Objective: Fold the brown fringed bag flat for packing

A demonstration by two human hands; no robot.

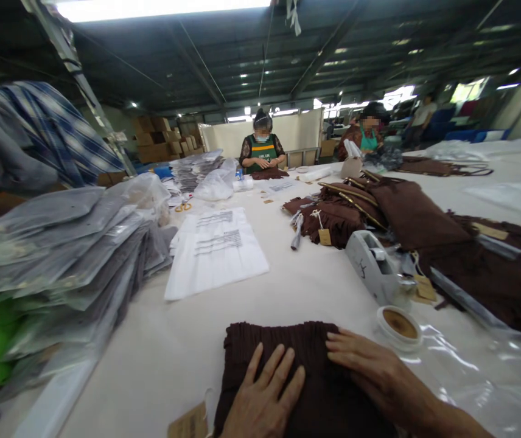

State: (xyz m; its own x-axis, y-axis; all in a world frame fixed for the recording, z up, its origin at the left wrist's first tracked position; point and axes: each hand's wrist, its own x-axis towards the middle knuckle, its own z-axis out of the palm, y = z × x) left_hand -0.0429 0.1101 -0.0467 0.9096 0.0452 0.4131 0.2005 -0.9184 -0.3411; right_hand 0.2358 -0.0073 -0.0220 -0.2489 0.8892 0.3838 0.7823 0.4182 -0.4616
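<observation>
A folded dark brown garment with a gathered top edge lies on the white table at the bottom centre. My left hand rests flat on its left half, fingers spread and pointing away. Across its right side lies my right hand, fingers stretched out toward the left over the cloth. Beside the garment's lower left corner is a brown card tag on a white string. Neither hand grasps anything.
Grey items in plastic bags are heaped at left. Printed white bags lie ahead. To the right are a tape dispenser, a round tub, clear plastic and brown garments. Two people sit across the table; another stands farther back.
</observation>
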